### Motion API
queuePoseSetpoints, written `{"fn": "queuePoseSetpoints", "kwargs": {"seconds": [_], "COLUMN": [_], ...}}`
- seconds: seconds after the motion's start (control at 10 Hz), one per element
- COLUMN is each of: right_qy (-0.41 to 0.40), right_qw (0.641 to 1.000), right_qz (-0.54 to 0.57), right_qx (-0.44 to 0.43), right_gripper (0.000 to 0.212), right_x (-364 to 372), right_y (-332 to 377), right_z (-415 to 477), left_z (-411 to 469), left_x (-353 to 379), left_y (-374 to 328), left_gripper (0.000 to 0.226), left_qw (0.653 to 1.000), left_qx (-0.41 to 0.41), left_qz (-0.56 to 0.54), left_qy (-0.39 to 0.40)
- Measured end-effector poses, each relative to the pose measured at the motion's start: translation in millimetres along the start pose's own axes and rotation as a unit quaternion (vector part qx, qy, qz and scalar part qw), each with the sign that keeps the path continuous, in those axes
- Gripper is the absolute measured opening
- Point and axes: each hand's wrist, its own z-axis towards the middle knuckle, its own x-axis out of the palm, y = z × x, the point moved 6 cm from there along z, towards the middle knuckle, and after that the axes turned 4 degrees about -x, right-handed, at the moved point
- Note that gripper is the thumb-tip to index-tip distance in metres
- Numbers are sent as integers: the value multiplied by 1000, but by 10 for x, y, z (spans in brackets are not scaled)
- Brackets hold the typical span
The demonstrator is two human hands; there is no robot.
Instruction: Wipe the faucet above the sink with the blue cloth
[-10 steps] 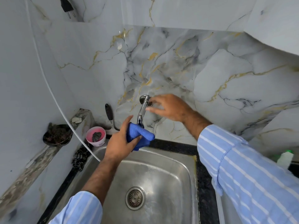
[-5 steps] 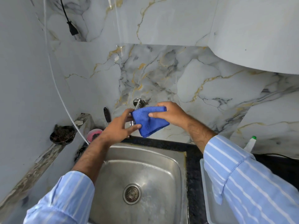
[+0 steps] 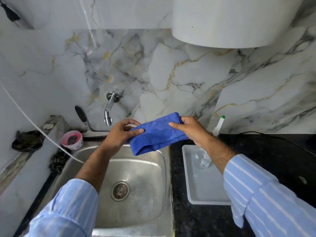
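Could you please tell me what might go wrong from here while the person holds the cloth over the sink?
The blue cloth is pinched only at its ends by the left hand and right hand; a slip could drop it into the sink. The right forearm sits directly over the clear glass in the white tray, so lowering it might knock the glass. The cloth hangs clear of the faucet.
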Motion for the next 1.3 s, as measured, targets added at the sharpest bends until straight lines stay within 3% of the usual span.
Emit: {"fn": "queuePoseSetpoints", "kwargs": {"seconds": [0.1, 0.2, 0.4, 0.5, 0.6, 0.7, 0.8, 0.9, 1.0, 1.1, 1.2, 1.3], "right_qy": [-51, -67, -7, -19, -45, -49, -30, -39, -14, 0, -50, -150], "right_qw": [998, 994, 959, 938, 893, 866, 848, 841, 816, 785, 757, 757], "right_qz": [-22, -39, -150, -210, -333, -385, -415, -434, -507, -564, -626, -626], "right_qx": [35, 80, 241, 276, 298, 314, 327, 321, 276, 258, 180, 111], "right_gripper": [22, 26, 16, 27, 54, 40, 49, 47, 34, 30, 31, 37], "right_x": [-428, -688, -1169, -1370, -1596, -1650, -1560, -1498, -1388, -1295, -1366, -1570], "right_y": [-418, -777, -1703, -1987, -2290, -2445, -2678, -2768, -2868, -2774, -2246, -1763], "right_z": [-303, -502, -1028, -1170, -1280, -1319, -1304, -1277, -1224, -1236, -1244, -1234], "left_z": [65, 99, 223, 274, 378, 456, 508, 527, 511, 448, 419, 388], "left_x": [430, 748, 1541, 1862, 2270, 2477, 2784, 2933, 3063, 3056, 2905, 2682], "left_y": [400, 652, 1157, 1358, 1641, 1774, 1923, 2012, 2091, 2092, 1963, 1815], "left_gripper": [30, 29, 25, 18, 19, 22, 22, 21, 17, 20, 38, 49], "left_qw": [993, 991, 982, 972, 954, 921, 869, 822, 688, 624, 656, 675], "left_qx": [-70, -102, -144, -137, -129, -75, -7, 31, 127, 155, 164, 182], "left_qz": [-57, -23, 117, 185, 263, 374, 481, 548, 690, 744, 721, 702], "left_qy": [71, 80, 44, 46, 67, 80, 116, 155, 185, 180, 153, 137]}}
